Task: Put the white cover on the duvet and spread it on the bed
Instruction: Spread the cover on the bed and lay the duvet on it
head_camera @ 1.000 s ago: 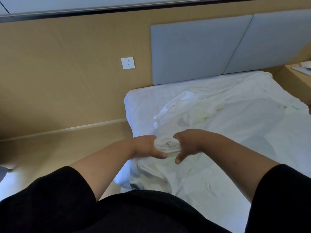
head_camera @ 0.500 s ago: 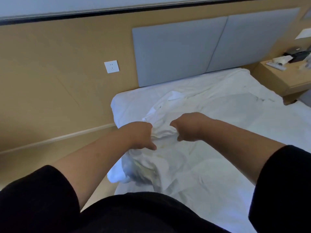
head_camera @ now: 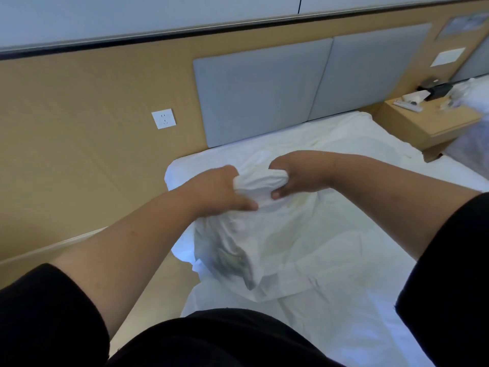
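A white cover (head_camera: 285, 242) lies rumpled over the bed (head_camera: 397, 300), with a bunched part raised above the bed's left side. My left hand (head_camera: 219, 188) grips the left end of that bunch, thumb on top. My right hand (head_camera: 296, 173) grips the right end, fingers curled round the cloth. A darker, patterned patch shows through the hanging fabric below my hands. I cannot tell duvet from cover in the white folds.
A grey padded headboard (head_camera: 264, 88) backs the bed. A wall socket (head_camera: 163, 118) sits on the tan wall to the left. A wooden nightstand (head_camera: 428, 123) with small items stands at the right, beside a second bed's edge (head_camera: 471, 144).
Both hands have lifted the bunched cloth higher and drawn slightly apart. The view has swung right, bringing the nightstand in.
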The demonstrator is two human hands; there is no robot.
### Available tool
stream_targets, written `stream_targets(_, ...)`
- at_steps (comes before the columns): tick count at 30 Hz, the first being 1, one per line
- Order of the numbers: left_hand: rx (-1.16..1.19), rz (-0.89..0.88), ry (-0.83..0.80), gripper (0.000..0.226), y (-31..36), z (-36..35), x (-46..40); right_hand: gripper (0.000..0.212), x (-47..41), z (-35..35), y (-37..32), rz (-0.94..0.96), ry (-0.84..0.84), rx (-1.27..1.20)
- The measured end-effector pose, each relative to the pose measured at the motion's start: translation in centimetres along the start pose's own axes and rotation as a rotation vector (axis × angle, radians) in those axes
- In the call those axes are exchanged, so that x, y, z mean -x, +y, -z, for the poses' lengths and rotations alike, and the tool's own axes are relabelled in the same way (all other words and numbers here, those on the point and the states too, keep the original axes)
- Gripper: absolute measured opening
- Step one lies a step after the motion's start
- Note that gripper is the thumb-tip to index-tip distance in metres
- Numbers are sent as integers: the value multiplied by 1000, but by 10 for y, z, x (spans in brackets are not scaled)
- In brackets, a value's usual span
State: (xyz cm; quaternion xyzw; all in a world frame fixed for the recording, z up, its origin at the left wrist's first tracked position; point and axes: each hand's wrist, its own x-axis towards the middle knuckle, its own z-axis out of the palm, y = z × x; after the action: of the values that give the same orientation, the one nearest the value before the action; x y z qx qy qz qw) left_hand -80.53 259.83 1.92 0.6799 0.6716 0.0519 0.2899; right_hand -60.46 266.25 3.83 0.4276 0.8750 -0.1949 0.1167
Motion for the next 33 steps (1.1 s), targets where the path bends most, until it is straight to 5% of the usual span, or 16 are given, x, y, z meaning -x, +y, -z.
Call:
stream_targets(2,-388,9,-97,53,1,-11,-1,40,-3,-9,-10,-51,-142,85)
stream_targets(5,-515,-5,-46,12,-8,-24,-2,31,-13,-31,-18,-80,-181,179)
stream_targets(12,165,-138,319,25,-23,-7,7,25,-6,-31,-21,-16,-28,-278)
stream_targets(15,125,-74,-39,29,-37,-19,12,54,-7,-43,-26,5,-135,-60)
stream_targets(18,-335,-3,-423,57,-50,-54,15,30,-10,-79,-33,18,-230,155)
stream_targets(20,-498,-40,-346,32,-53,-70,14,26,-10,-98,-32,12,-278,55)
stream_targets(24,-350,-82,5,27,-62,-69,17,31,-9,-99,-28,-19,-312,-196)
stream_targets(27,-15,-38,-36,20,-67,-70,16,48,-16,-98,-36,4,-352,-58)
stream_targets(30,222,-14,-152,15,-65,-70,19,29,-23,-103,-34,21,-203,18)
stream_targets(33,71,14,-322,37,-64,-70,20,28,-21,-104,-27,27,-204,-158)
